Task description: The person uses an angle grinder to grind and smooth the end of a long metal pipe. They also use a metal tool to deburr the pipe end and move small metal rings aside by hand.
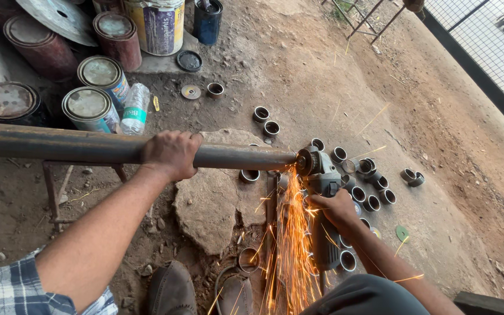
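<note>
My left hand grips a long dark steel pipe that runs horizontally from the left edge to the middle. My right hand holds a grey angle grinder, whose disc meets the pipe's right end. Orange sparks stream down from the cut toward my feet. Several short cut pipe rings lie on the dirt floor around and beyond the grinder.
Paint cans and rusty drums stand at the upper left with a plastic bottle. A flat stone lies under the pipe. A metal stand supports the pipe. A mesh fence is at the upper right.
</note>
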